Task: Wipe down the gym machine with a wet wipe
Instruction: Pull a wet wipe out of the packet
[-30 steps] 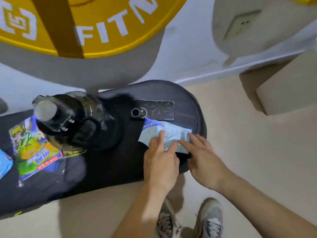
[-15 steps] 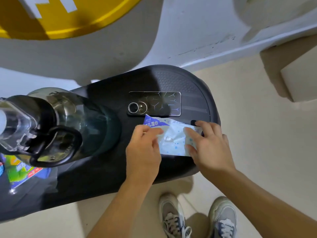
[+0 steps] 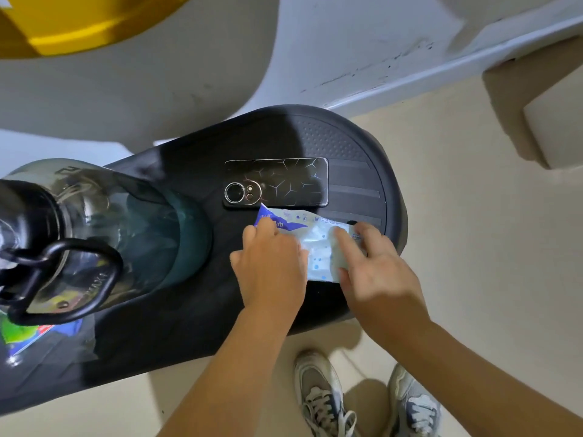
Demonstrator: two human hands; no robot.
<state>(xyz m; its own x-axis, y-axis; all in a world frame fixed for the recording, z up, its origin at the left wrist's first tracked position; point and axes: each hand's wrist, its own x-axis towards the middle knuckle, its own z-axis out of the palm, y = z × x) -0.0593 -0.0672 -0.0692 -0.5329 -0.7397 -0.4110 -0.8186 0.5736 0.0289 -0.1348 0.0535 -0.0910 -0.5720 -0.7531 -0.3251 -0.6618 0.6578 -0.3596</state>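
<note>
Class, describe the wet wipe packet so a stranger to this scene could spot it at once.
Find the black machine pad in mid-view, with a phone lying on it. Just nearer the person lies the wet wipe packet, held by the left hand and right hand. It alone is pale, crinkly and blue-dotted.

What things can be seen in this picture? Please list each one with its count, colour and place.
black platform: one, black, middle of the view
wet wipe packet: one, white and blue, on the platform, just in front of the phone
phone: one, black, face down on the platform
water bottle: one, dark and clear, left on the platform
printed packet: one, green and blue, far left
yellow machine part: one, yellow, top left
sneakers: two, grey and white, on the beige floor
left hand: one, holds the packet's left end
right hand: one, holds its right end
</note>
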